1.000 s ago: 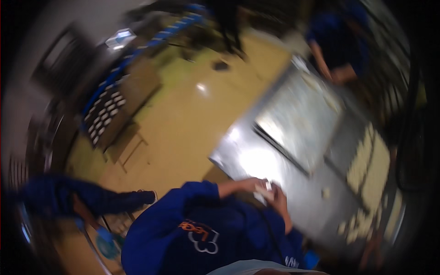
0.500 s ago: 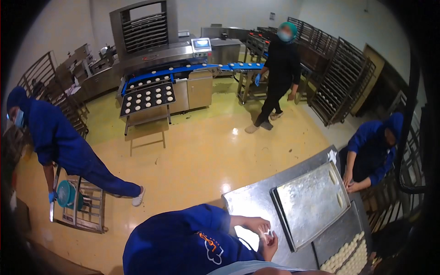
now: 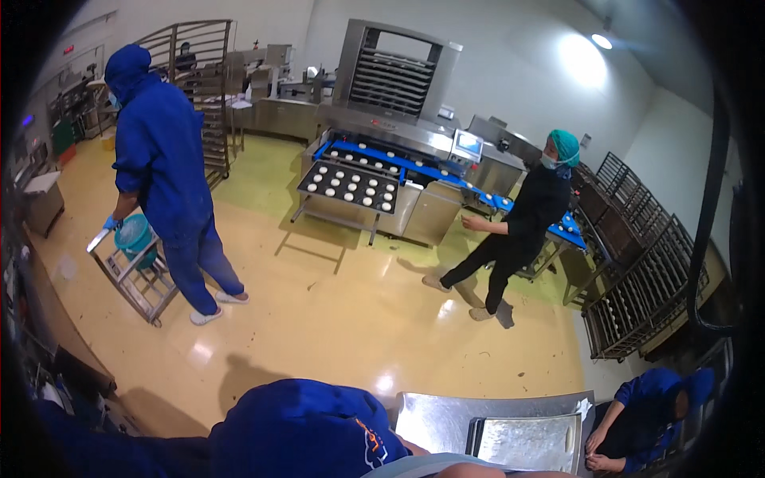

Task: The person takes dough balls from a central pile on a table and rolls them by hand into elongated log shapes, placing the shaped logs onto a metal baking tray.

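Observation:
Neither my left hand nor my right hand shows; the lower edge cuts off the space where they would be. My blue sleeve and jacket [image 3: 307, 426] fill the lower middle, with a sliver of bare forearm [image 3: 410, 447] beside the table. Just right of it stands a steel work table [image 3: 434, 414] carrying a greyish metal tray [image 3: 526, 442]. A pale elongated piece lies near the tray's right side. At the table's right end a co-worker in blue [image 3: 649, 414] holds both hands close together over something too small to make out.
On the left a co-worker [image 3: 163, 151] grips a metal trolley [image 3: 131, 275] bearing a turquoise bucket [image 3: 137, 239]. A person in black [image 3: 534, 211] stands by a blue conveyor [image 3: 430, 169]. A dark tray of round dough pieces [image 3: 351, 188] and tall racks [image 3: 649, 291] stand farther back.
My view has swung up and left, and my hands have dropped out of it. The person in black has turned and raised a forearm. The trolley worker now stands more upright.

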Tool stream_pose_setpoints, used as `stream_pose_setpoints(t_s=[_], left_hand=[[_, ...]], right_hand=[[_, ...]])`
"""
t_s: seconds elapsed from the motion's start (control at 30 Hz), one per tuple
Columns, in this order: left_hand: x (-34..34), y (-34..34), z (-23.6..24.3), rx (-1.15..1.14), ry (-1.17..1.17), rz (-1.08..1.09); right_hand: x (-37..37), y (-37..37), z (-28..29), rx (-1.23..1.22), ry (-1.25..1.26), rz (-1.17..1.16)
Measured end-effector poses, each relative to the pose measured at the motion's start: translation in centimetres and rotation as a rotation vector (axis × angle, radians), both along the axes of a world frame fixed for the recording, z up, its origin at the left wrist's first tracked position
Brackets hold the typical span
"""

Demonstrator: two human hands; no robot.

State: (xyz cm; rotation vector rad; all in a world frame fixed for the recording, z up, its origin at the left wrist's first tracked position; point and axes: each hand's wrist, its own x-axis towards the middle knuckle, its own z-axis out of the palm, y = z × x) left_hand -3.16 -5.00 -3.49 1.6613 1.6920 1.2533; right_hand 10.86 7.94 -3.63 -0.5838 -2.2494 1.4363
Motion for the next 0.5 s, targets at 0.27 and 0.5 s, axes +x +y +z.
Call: stream_pose_setpoints(t_s=[0.27,0.5], left_hand=[[0.4,-0.8,2.3,-0.069,-0.25,-0.074],[-0.2,-0.4,3.0,-0.218,-0.087,-0.114]], right_hand=[[3.3,-0.4,0.0,-0.104,0.006,-0.113],[6.7,-1.6,-2.7,0.102,0.071,-0.241]])
